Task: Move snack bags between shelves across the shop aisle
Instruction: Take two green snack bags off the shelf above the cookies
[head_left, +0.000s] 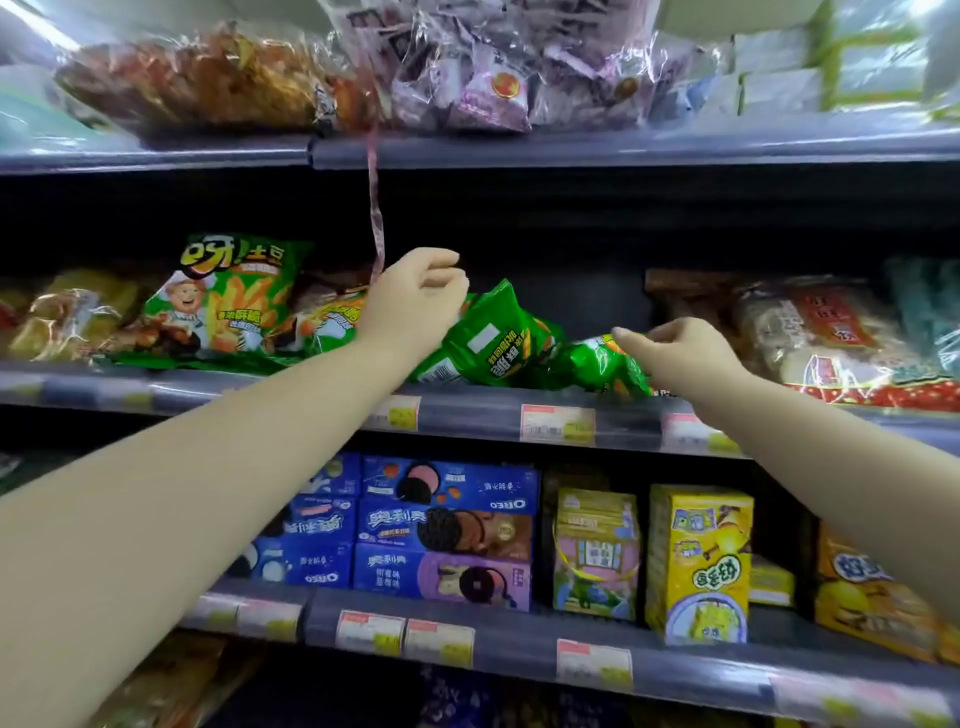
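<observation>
Shop shelving fills my view. On the middle shelf (498, 415), my left hand (415, 299) pinches one green snack bag (488, 343) by its top; my right hand (680, 351) grips a second green bag (597, 366). Best I lift both clear of the lip before turning.

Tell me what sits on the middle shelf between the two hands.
In the head view, two green snack bags lie between the left hand and the right hand, each hand at a bag.

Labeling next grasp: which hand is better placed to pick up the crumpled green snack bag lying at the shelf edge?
Right hand: its fingertips already touch the crumpled green snack bag. Left hand sits at the other green bag.
</observation>
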